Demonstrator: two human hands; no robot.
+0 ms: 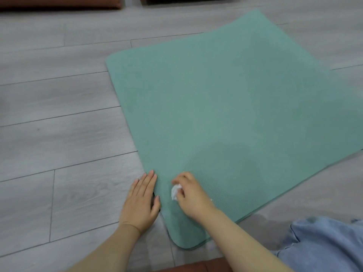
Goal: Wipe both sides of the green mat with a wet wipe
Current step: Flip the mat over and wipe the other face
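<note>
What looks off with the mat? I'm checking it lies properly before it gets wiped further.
The green mat lies skewed across the floor planks, seemingly folded double, a second layer showing along its near edge. The left hand holds that edge; the right hand grips the wet wipe. No damage visible.

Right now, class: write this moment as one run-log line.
stage: wiping top side | left hand: flat at green mat edge | right hand: pinching wet wipe on mat

Soft, even light is seen throughout; a faint shadow is cast on the mat [225, 163]; edges are bent by wide-angle distortion
</note>
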